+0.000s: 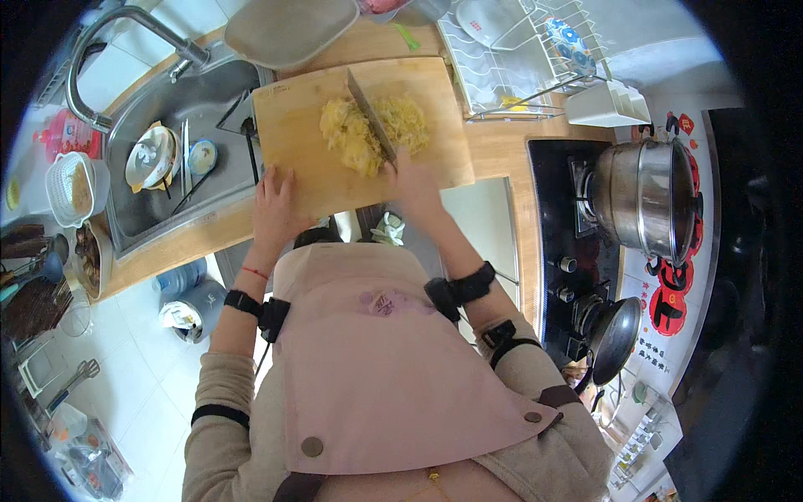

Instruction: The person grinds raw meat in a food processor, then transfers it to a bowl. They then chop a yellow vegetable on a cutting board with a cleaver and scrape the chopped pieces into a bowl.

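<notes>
My right hand (414, 185) is closed around the handle of a kitchen knife (369, 116). The blade lies across a heap of finely cut yellow food (351, 135) and divides it into a left and a right part. Under the food is a wooden cutting board (285, 135), whose front edge reaches past the counter towards me. At the board's front left corner my left hand (276, 204) grips it, fingers lying on top; the thumb side is partly hidden at the edge. The knife's handle is mostly covered by my right hand.
Left of the board, a steel sink (235, 81) holds dishes (154, 157) under a curved faucet (94, 37). A dish rack (489, 81) stands at back right. On the right, a gas stove (552, 207) carries a steel steamer pot (646, 194) and a wok (618, 342).
</notes>
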The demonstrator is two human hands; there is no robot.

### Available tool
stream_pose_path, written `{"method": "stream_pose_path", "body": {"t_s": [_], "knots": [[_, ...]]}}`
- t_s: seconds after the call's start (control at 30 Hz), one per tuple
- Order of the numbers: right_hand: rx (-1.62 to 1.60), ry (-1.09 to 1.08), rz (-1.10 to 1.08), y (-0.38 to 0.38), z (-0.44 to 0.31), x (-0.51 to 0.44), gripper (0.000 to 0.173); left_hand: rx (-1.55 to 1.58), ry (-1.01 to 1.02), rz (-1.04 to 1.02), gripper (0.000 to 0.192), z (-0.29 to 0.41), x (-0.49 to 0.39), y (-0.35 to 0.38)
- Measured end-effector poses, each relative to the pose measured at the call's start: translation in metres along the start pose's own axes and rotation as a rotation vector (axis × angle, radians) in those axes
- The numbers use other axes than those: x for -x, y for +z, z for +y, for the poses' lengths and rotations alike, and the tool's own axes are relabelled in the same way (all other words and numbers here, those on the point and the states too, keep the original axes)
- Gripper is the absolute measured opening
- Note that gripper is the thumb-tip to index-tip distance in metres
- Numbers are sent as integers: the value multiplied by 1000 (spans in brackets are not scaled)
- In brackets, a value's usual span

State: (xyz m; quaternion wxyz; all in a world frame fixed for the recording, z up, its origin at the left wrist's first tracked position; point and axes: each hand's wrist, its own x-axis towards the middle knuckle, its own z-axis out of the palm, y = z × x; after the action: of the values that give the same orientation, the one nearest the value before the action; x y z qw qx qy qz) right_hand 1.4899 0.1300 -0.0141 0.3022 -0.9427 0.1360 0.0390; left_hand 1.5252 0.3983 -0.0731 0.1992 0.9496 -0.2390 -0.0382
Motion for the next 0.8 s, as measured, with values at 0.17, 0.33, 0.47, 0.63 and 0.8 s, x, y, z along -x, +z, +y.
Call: {"method": "stream_pose_path", "body": {"t_s": [0.17, 0.33, 0.47, 0.63, 0.8], "knots": [[-11, 26, 42, 5, 7, -2, 27, -15, 14, 5, 106, -1, 1, -1], [-26, 5, 10, -2, 11, 0, 27, -29, -15, -12, 107, -1, 0, 0], [-77, 65, 22, -5, 8, -2, 26, -44, -8, -15, 108, -1, 1, 0], [-59, 30, -9, -3, 10, -2, 26, -50, -21, -27, 107, -1, -1, 1], [-76, 64, 36, -6, 20, 0, 26, -44, -23, -37, 107, -1, 0, 1]]}}
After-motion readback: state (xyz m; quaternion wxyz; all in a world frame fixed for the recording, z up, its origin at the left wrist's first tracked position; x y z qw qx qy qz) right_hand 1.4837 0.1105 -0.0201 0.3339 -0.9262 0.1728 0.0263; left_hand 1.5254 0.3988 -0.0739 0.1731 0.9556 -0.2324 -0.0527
